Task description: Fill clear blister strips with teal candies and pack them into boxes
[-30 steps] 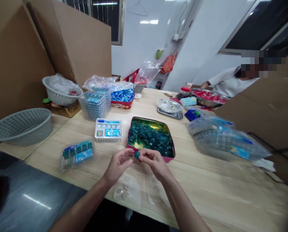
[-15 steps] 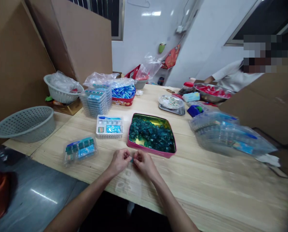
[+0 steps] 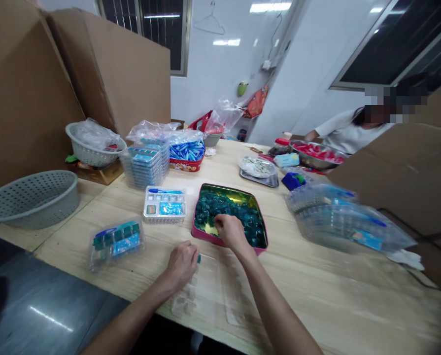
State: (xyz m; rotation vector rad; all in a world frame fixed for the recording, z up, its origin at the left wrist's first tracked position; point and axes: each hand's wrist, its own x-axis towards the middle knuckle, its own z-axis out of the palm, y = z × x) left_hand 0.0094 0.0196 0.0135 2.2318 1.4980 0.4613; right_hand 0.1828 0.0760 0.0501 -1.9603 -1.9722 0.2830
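Observation:
My left hand (image 3: 183,261) rests at the far end of a clear plastic compartment tray (image 3: 215,286), its fingers curled closed. A small teal piece (image 3: 199,258) shows right at those fingertips; whether they grip it or it sits in a compartment, I cannot tell. Over the near edge of a pink-rimmed tin (image 3: 209,238) reaches my right hand (image 3: 230,230), fingers pinched downward. Many dark teal translucent pieces (image 3: 250,217) fill the tin. What the right fingertips hold, if anything, is hidden.
Left of the tin stand a packed clear tray (image 3: 165,204) and a tilted one (image 3: 117,243). Behind are stacked trays (image 3: 145,162) and a box of blue pens (image 3: 186,152). Bagged trays (image 3: 348,217) lie right. A person (image 3: 338,130) works beside a metal bowl (image 3: 318,154).
My right hand has left the left hand and moved up and forward into the tin. The left hand stays by the clear tray. The view has tilted up slightly.

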